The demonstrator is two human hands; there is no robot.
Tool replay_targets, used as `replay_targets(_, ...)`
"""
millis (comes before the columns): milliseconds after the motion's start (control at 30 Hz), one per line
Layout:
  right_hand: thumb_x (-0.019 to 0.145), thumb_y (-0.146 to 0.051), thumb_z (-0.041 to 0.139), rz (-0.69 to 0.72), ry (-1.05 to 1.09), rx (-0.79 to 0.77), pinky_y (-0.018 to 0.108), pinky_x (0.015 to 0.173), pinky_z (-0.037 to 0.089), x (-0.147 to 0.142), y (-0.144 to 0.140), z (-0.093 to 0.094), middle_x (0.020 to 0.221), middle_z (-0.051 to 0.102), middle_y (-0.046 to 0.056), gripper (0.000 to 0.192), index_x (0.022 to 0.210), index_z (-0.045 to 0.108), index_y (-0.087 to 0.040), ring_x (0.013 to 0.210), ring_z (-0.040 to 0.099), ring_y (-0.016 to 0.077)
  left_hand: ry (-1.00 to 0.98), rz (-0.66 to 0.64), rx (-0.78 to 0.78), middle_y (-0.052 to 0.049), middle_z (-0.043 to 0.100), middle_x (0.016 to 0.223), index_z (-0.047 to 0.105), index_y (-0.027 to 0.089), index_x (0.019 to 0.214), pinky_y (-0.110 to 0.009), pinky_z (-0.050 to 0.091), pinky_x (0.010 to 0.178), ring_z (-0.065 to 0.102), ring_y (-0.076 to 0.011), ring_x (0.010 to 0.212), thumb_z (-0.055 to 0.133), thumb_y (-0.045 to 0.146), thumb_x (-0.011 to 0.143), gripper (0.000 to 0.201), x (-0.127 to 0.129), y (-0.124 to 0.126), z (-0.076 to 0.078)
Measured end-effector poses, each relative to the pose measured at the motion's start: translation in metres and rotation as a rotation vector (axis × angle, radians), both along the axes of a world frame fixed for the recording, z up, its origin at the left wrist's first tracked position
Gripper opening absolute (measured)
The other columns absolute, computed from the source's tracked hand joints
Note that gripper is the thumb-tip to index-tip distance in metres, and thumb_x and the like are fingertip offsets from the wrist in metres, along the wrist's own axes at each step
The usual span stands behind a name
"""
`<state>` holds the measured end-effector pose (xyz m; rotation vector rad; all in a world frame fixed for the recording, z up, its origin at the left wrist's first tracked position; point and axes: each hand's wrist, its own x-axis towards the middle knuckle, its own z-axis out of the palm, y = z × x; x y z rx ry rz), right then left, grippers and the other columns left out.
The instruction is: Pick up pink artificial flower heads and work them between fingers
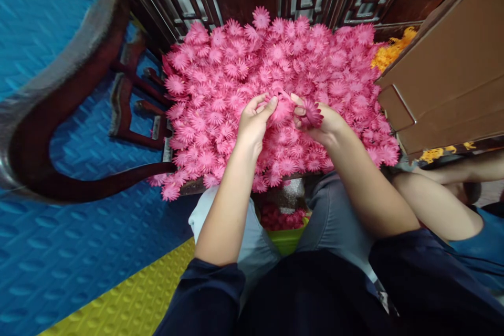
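A big heap of pink fabric flowers (220, 79) covers the seat of a dark wooden chair in front of me. My left hand (254, 121) pinches a pink flower piece (281, 110) at the middle of the heap. My right hand (318, 121) grips a darker pink flower (313, 111) right beside it. The two hands almost touch, and both flowers sit between my fingertips. My forearms reach forward over my knees.
The chair's curved dark armrest (59, 115) sweeps around at the left. A brown cardboard box (449, 73) stands at the right with orange flowers (389, 52) behind it. A green container (287, 239) with more pink flowers sits between my knees. Another person's arm (441, 199) lies at the right. Blue and yellow mats cover the floor.
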<state>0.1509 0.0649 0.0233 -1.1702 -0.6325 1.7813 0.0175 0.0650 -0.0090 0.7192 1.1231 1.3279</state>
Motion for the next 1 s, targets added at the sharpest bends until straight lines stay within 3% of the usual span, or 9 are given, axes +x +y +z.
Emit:
replay_targets(100,0.082,-0.014,0.056,0.042,0.055,-0.045,0.015,0.043,0.034,0.002,0.0,0.001,0.045,0.04,-0.008,0.02,0.063,0.052,-0.016,0.039,0.037,0.0025,0.004,-0.017,0.036,0.0,0.066,0.083,0.062,0.017,0.087,-0.025,0.048,0.085,0.063,-0.0122,0.086,0.078,0.037,0.066,0.033,-0.001,0.0,0.0)
replay_targets(267,0.074,-0.026,0.072,0.016,-0.129,0.1,0.017,0.043,0.034,-0.001,-0.002,0.003,0.046,0.041,-0.008,0.029,0.058,0.049,-0.017,0.041,0.035,0.003,0.095,0.061,0.13,0.0,0.065,0.081,0.065,0.017,0.083,-0.025,0.047,0.083,0.061,-0.0116,0.082,0.081,0.041,0.059,0.038,-0.002,0.001,-0.002)
replay_targets(500,0.082,-0.019,0.06,-0.19,-0.171,0.076,0.019,0.044,0.038,0.002,0.004,0.002,0.046,0.041,-0.008,0.023,0.061,0.052,-0.017,0.041,0.036,0.0044,0.07,0.036,0.128,0.003,0.058,0.069,0.066,0.016,0.076,-0.021,0.046,0.073,0.054,-0.0073,0.066,0.081,0.027,0.062,0.023,-0.003,-0.002,0.004)
replay_targets(600,0.079,-0.022,0.065,-0.196,-0.189,0.092,0.02,0.045,0.04,0.005,0.008,-0.001,0.047,0.042,-0.008,0.023,0.061,0.052,-0.018,0.041,0.037,0.0046,0.104,0.08,0.112,0.001,0.063,0.075,0.066,0.017,0.077,-0.021,0.046,0.078,0.058,-0.0093,0.075,0.077,0.026,0.067,0.018,-0.006,-0.001,0.004)
replay_targets(833,0.075,-0.033,0.07,-0.09,-0.23,0.146,0.019,0.041,0.036,0.006,0.008,-0.004,0.047,0.04,-0.008,0.031,0.059,0.047,-0.019,0.039,0.036,0.0037,0.423,0.398,0.092,-0.003,0.063,0.106,0.062,0.021,0.091,-0.025,0.038,0.099,0.054,-0.015,0.112,0.07,0.033,0.075,0.022,-0.019,0.007,-0.007)
replay_targets(900,0.072,-0.037,0.072,-0.058,-0.232,0.165,0.019,0.04,0.034,0.004,0.006,-0.004,0.046,0.04,-0.008,0.034,0.058,0.047,-0.019,0.039,0.036,0.0033,0.473,0.366,0.138,-0.003,0.062,0.109,0.062,0.022,0.094,-0.026,0.036,0.101,0.05,-0.0161,0.117,0.07,0.038,0.075,0.026,-0.018,0.003,-0.003)
replay_targets(1000,0.07,-0.038,0.074,-0.04,-0.237,0.201,0.018,0.041,0.035,0.001,0.004,-0.005,0.045,0.043,-0.008,0.035,0.057,0.049,-0.018,0.039,0.037,0.003,0.413,0.104,0.163,-0.002,0.063,0.088,0.063,0.019,0.079,-0.025,0.04,0.091,0.057,-0.0159,0.1,0.064,0.048,0.077,0.028,-0.011,-0.005,0.005)
